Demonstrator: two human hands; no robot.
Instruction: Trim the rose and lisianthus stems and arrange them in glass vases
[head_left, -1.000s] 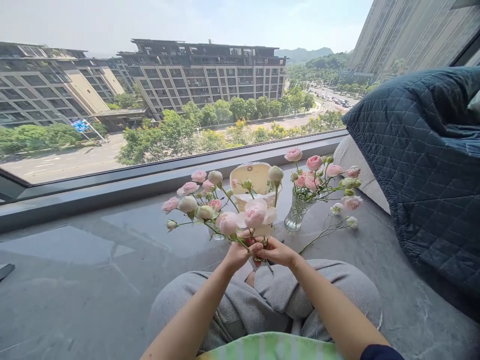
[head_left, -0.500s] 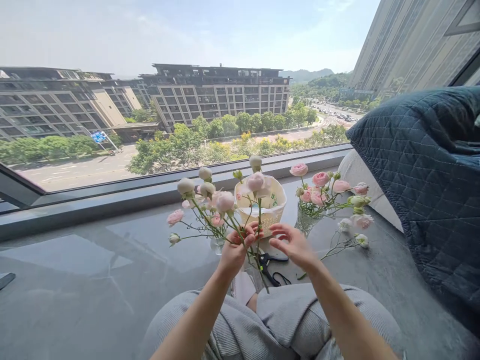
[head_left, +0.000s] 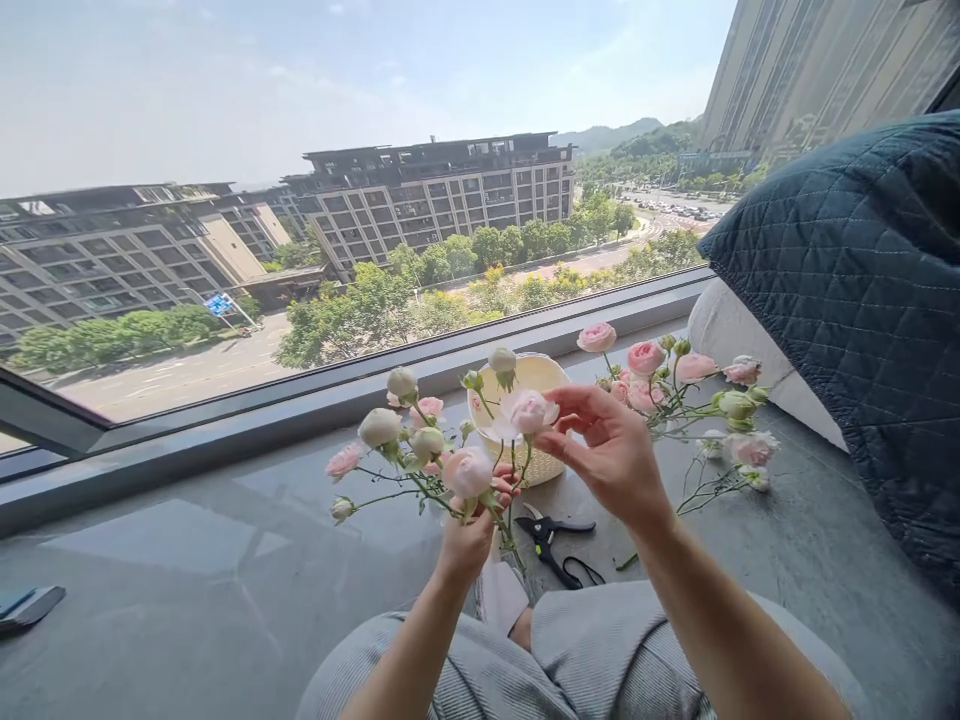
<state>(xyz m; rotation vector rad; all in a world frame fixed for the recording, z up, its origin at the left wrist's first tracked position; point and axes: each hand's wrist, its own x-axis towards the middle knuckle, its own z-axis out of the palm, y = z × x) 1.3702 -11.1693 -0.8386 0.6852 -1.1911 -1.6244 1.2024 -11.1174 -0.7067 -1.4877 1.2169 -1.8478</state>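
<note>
My left hand is closed around the green stems of pale pink roses, held upright in front of me. One large pale rose with spread outer petals tops a stem there. Thumb and fingers of my right hand pinch that bloom at its right edge. Another full pale rose hangs just above my left hand, and round whitish buds cluster to its left. Which of these stems are in my grip and which stand behind it, I cannot tell. Black pruning shears lie on the grey surface below my hands.
Behind the flowers stands a cream basket. More pink roses stand at right, with cut stems lying nearby. A dark quilted cover drapes over something at the right edge. The window frame runs along the back.
My right hand has moved up from beside the stems to the large rose and now pinches its edge. My left hand keeps hold of the stems. The view has tilted slightly.
</note>
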